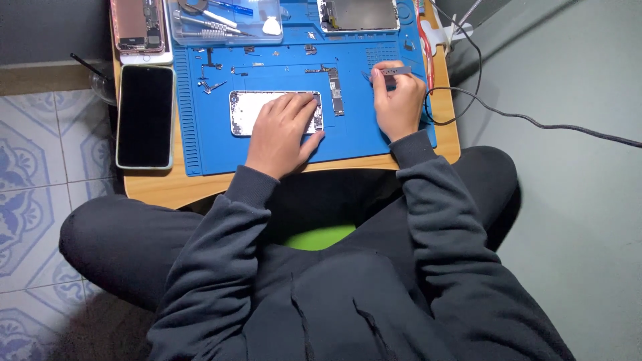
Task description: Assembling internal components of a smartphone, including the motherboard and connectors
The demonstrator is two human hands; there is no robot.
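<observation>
My left hand point(281, 130) lies flat on the right half of an opened phone housing point(251, 111), which rests on a blue repair mat point(281, 70). My right hand point(396, 100) is at the mat's right side, pinching a small grey metal tool or part point(391, 70) between thumb and fingers. A narrow dark circuit board point(336, 90) lies on the mat between my two hands. Several tiny loose parts point(212, 83) are scattered on the mat above the housing.
A black phone point(145, 115) lies screen-up left of the mat on a small wooden table point(154, 187). An opened phone point(137, 25), a clear tray of tools point(224, 20) and a screen assembly point(358, 15) sit at the back. A black cable point(508, 113) trails right across the grey floor.
</observation>
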